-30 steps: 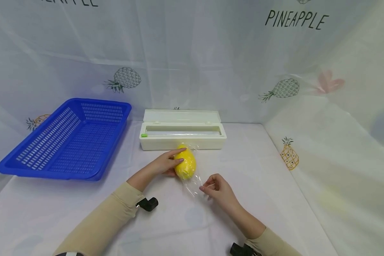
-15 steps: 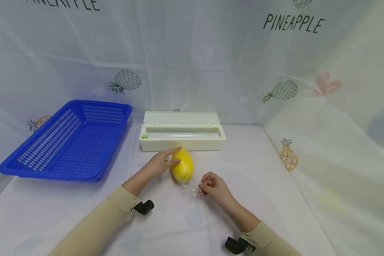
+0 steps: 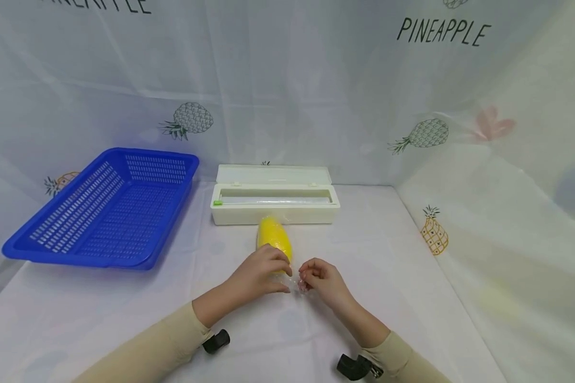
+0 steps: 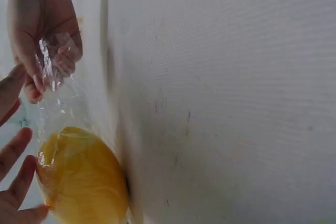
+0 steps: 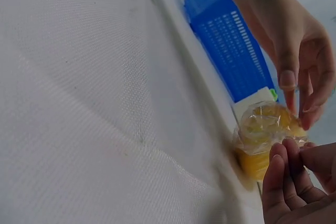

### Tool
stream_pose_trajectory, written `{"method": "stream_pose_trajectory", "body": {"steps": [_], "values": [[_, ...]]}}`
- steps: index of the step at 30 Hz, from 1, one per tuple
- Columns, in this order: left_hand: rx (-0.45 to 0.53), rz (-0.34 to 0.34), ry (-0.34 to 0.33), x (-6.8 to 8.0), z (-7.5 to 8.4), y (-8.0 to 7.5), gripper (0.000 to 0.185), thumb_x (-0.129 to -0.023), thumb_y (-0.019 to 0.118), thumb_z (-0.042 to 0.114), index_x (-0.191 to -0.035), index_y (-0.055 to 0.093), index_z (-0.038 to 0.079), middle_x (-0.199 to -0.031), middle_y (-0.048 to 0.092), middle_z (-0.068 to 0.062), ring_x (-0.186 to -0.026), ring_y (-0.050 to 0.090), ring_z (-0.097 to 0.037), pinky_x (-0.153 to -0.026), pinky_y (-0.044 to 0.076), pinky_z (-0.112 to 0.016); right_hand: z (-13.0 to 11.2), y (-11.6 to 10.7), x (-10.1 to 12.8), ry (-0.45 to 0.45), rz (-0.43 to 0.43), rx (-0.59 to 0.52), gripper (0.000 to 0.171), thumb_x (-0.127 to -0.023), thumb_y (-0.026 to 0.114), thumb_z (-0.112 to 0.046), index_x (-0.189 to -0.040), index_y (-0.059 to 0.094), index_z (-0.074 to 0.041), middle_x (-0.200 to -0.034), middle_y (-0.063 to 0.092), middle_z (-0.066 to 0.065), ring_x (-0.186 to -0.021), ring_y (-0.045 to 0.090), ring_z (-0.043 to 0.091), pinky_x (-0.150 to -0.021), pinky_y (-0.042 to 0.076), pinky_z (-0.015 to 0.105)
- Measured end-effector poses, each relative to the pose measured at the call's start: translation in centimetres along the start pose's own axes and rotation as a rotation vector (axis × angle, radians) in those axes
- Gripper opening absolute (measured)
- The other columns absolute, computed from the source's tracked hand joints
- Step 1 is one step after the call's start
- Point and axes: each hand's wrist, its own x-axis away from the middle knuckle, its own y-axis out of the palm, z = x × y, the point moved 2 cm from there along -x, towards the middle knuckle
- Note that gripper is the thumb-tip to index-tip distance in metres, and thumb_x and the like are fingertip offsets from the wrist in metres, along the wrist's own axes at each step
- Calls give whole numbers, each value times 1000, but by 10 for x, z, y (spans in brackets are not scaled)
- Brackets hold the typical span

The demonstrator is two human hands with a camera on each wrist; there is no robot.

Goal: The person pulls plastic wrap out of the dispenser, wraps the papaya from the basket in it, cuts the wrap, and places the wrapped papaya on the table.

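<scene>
While pineapple-print sheeting [image 3: 292,80] backs white cloth [image 3: 412,292], clear film [image 4: 65,107] wraps one yellow fruit [image 3: 274,234].
Left hand [image 3: 260,272] spread, right hand [image 3: 325,282] pinching film; one basket [image 3: 124,226] left, one box [image 3: 237,216] far.

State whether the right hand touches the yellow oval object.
Apart: left wrist view shows clear plastic film spanning the gap between right hand and yellow oval object.

The yellow fruit [image 3: 272,233] is seen to be smooth-skinned, covered by thin, glossy, crinkled plastic film [image 4: 63,100]. At twelve o'clock from it, a dispenser box [image 3: 273,216] is made of smooth, hard-looking plastic. Toward ten o'clock, a basket [image 3: 122,221] is moulded in perforated plastic with a slight sheen. Matt cloth is seen in the sleeves [image 3: 167,340] at eight and four o'clock; a fine woven texture is shown by the tablecloth [image 3: 374,260].
</scene>
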Motion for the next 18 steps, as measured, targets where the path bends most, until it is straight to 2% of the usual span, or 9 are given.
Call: {"method": "stream_pose_trajectory", "body": {"steps": [4,7,10,18], "values": [[-78,-78,14,-7,4,4,31,-66,91,32,-87,71,19,-109,61,0,-110,56,-21,-104,30,-66,3,-4,3,3,17,-9,10,-94,56,7,-102,59,11,-77,63,9,-69,60,16,-66,53,26],[-116,-133,27,-11,5,8,33,-66,90,36,-87,70,20,-113,59,0,-121,53,-26,-106,25,-68,5,-7,4,13,22,-29,11,-95,54,6,-103,59,12,-79,64,10,-71,61,16,-67,54,27],[-125,-154,43,-13,4,13,33,-66,91,35,-85,70,19,-113,58,0,-129,48,-29,-106,24,-68,8,-10,6,30,29,-43,12,-95,54,6,-103,60,12,-80,65,11,-72,61,17,-68,54,27],[-129,-136,92,-21,4,24,24,-68,90,28,-80,70,21,-112,59,0,-131,45,-32,-105,25,-68,11,-15,9,18,22,-69,12,-95,52,8,-102,59,15,-83,65,13,-75,61,18,-70,54,25]]}}
